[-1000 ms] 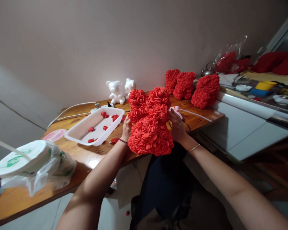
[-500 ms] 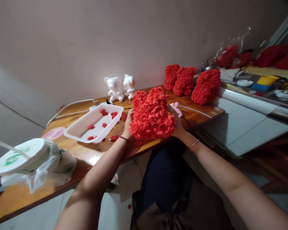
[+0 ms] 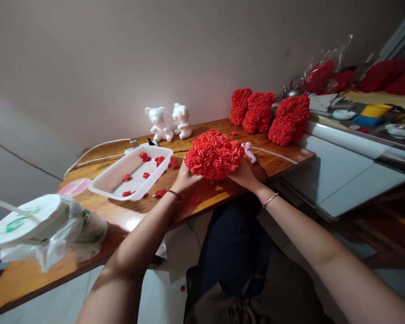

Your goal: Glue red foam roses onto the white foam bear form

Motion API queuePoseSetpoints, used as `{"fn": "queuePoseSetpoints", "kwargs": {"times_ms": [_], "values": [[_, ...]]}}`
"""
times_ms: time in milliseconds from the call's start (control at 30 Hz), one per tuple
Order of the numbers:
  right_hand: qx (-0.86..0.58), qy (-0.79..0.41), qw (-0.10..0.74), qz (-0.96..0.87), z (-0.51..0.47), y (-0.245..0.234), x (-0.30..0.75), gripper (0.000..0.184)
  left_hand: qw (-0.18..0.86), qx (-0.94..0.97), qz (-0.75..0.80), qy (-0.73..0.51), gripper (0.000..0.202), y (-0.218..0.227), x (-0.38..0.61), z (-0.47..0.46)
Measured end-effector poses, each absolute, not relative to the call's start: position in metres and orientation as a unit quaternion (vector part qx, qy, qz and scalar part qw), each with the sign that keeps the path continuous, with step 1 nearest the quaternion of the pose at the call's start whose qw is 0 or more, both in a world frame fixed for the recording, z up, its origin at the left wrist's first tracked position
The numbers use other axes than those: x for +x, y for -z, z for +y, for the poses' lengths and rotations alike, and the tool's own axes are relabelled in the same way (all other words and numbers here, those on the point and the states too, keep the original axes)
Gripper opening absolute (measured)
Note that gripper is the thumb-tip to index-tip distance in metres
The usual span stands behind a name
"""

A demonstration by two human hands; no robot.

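The left grip (image 3: 185,180) and the right grip (image 3: 245,174) are both closed on the rose bear (image 3: 214,154), one on each flank, with the palms cupped under its lower edge and the fingers hidden behind the petals. The bear sits directly between the two grips, at the near edge of the tabletop (image 3: 128,217). Neither grip is nearer than the other. From the head view it shows as a rounded dome, so its long axis seems to point away from the person toward the wall. I cannot tell whether it rests on the wood or is lifted just clear.

Its surface is a tight crust of small red foam roses, bumpy and matte. Just beside the right grip lies a pink glue gun (image 3: 249,151) with its cord trailing off. To the left of the left grip is a shallow white plastic tray (image 3: 99,192) holding a few loose roses (image 3: 126,177), with more scattered on the wood. Farther back stand two smooth white foam bears (image 3: 168,122) and a row of finished red bears (image 3: 266,116). A lidded cup in a clear bag (image 3: 37,225) sits at the far left.
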State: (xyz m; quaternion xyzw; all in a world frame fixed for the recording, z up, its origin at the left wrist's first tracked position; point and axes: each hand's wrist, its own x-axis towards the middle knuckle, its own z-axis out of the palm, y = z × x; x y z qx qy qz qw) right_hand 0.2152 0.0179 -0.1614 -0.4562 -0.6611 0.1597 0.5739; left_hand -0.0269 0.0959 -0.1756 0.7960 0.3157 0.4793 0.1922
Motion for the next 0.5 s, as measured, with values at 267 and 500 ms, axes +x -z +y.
{"fn": "queuePoseSetpoints", "kwargs": {"times_ms": [267, 500], "values": [[-0.507, -0.227, 0.598, -0.578, 0.035, 0.165, 0.225, 0.065, 0.254, 0.784, 0.341, -0.452, 0.07, 0.158, -0.028, 0.086], [-0.522, -0.266, 0.594, -0.551, 0.062, 0.112, 0.214, 0.056, 0.287, 0.719, 0.336, -0.537, 0.063, 0.14, -0.039, 0.091]]}}
